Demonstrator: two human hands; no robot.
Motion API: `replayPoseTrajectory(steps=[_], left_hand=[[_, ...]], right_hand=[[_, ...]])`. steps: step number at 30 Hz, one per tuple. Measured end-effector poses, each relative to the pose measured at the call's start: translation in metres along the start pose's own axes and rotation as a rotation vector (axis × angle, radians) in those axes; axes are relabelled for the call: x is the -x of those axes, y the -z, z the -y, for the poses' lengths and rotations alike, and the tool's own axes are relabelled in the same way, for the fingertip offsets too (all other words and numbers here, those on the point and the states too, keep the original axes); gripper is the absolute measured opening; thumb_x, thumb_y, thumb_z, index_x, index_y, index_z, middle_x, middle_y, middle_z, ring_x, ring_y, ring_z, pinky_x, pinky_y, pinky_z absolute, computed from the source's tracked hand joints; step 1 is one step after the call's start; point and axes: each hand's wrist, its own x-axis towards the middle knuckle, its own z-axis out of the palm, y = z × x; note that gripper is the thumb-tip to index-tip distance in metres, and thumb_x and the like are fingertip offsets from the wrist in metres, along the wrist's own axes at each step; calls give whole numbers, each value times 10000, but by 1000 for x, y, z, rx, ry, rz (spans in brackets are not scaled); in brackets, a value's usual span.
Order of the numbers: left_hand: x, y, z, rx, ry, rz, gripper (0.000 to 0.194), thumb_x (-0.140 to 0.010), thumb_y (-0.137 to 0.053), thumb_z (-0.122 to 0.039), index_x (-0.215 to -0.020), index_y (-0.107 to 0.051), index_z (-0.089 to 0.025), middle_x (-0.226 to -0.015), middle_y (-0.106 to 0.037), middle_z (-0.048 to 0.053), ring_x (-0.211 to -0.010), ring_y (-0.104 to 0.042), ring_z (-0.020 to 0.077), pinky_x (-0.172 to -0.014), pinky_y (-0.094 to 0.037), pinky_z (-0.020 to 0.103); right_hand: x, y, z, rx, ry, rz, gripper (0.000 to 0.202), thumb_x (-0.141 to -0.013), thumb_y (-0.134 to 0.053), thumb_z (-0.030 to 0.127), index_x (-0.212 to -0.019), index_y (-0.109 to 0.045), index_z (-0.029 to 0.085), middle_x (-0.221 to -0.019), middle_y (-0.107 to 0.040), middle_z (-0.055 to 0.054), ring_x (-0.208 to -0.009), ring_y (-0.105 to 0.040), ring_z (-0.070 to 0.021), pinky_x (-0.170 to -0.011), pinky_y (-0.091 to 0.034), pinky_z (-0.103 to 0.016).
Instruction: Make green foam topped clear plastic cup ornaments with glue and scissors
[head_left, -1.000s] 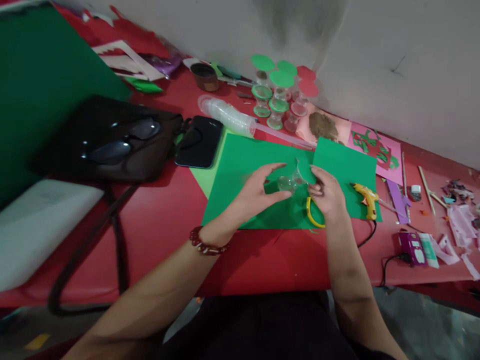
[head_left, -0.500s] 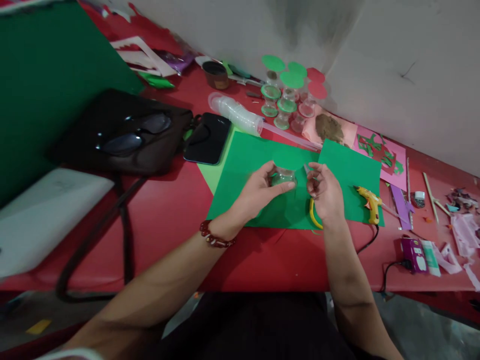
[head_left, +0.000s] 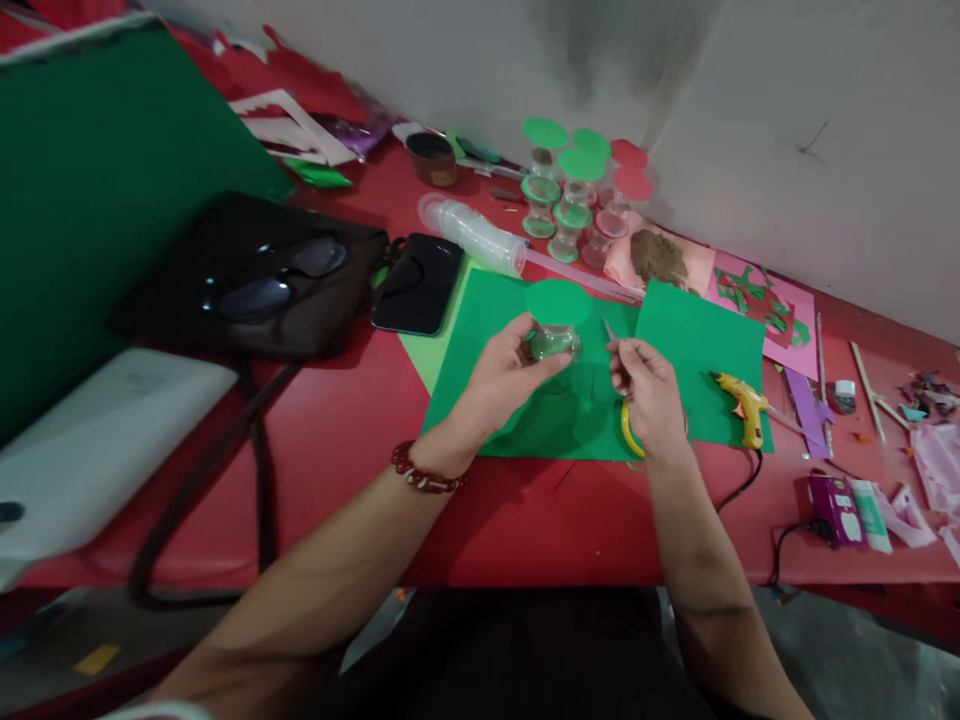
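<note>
Between the thumb and fingers of my left hand (head_left: 506, 372) is a clear plastic cup (head_left: 556, 342), held over the large green sheet (head_left: 495, 430). A round green disc (head_left: 559, 302) shows just above the cup. My right hand (head_left: 646, 392) pinches a small pointed grey tool (head_left: 609, 330), its tip pointing up and left. Beneath the right wrist, the yellow ring of a handle (head_left: 631, 430) shows on the sheet; the rest of it is hidden.
A yellow glue gun (head_left: 748, 408) lies to the right, its cord running to a purple box (head_left: 836, 510). Stacked cups with green and red discs (head_left: 574, 215) stand behind. A black phone (head_left: 420, 284) and black bag (head_left: 247, 275) lie left.
My left hand has shifted slightly left with the cup, and the green disc above it now shows clearly. The grey tool in my right hand is more visible.
</note>
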Motion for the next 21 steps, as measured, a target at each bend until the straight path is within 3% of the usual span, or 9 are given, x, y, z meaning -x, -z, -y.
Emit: replayPoseTrajectory(steps=[6, 15, 21], left_hand=[[4, -5, 0, -149, 1, -40, 339, -695, -837, -248, -855, -540, -213, -719, -524, -58, -632, -491, 105, -563, -362, 227], [4, -6, 4, -154, 11, -103, 362, -688, -840, -251, -950, -595, -206, -827, -628, -26, -690, -562, 119, -595, -417, 233], [6, -8, 3, 20, 65, -8, 498, -669, -863, -260, -1108, -633, -207, -1079, -731, 43, -928, -689, 179, -819, -548, 300]], right_hand=[[0, 0, -2, 51, 6, 26, 302, -820, -773, 525, -788, -715, 231, -652, -567, 45, -533, -476, -76, -478, -336, -229], [0, -3, -8, 129, -8, 30, 284, -836, -753, 515, -816, -724, 232, -677, -592, 37, -549, -506, -85, -492, -368, -232], [-1, -5, -13, 146, 17, -12, 209, -795, -763, 413, -935, -751, 258, -731, -634, 39, -588, -531, -97, -493, -381, -233]])
